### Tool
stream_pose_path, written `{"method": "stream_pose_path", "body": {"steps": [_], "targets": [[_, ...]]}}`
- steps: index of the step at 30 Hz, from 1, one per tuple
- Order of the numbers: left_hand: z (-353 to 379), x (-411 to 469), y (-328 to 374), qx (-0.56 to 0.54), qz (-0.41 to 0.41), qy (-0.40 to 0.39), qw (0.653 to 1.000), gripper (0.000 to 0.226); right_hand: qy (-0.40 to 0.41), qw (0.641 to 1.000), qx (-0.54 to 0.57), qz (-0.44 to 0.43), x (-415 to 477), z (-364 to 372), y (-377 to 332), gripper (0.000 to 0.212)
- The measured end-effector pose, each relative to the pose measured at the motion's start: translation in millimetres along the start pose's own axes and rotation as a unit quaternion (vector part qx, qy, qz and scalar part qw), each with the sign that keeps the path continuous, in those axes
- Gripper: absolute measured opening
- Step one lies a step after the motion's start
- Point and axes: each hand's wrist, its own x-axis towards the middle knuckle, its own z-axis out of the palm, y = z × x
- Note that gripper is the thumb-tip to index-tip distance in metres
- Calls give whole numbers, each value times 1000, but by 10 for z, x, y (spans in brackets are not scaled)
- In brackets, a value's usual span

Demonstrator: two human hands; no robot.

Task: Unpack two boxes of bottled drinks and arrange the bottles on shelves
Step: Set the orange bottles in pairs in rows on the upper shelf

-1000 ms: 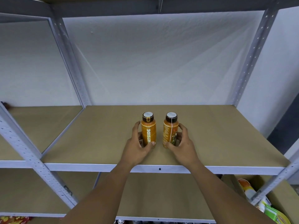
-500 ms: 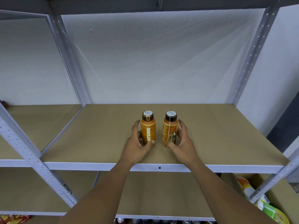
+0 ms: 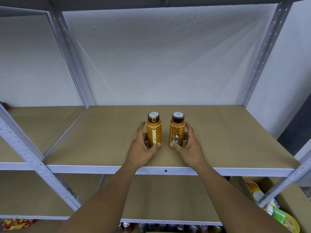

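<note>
While two orange bottles stand upright side by side on the shelf (image 3: 227,140), each hand grasps one — left hand (image 3: 143,148) round the left bottle (image 3: 154,131), right hand (image 3: 191,147) round the right bottle (image 3: 176,132).

Soft, even light is spread over everything. Faint slanted shadows are seen on the back wall (image 3: 168,56). The lower shelf (image 3: 168,195) is left darker. Posts (image 3: 263,52) are bent near the edges.
</note>
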Motion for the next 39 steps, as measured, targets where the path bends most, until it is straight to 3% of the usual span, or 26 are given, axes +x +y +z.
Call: {"method": "stream_pose_path", "body": {"steps": [8,16,39], "targets": [[4,-3,3,2,-1,2,1000,106,-1,1000,10,16,-33,-12,-39,106],[2,3,5,-4,-2,3,1000,106,-23,999,28,31,-13,-37,-2,96],[0,15,2,10,-7,1,1000,106,-28,998,32,50,-17,-53,-15,95]]}}
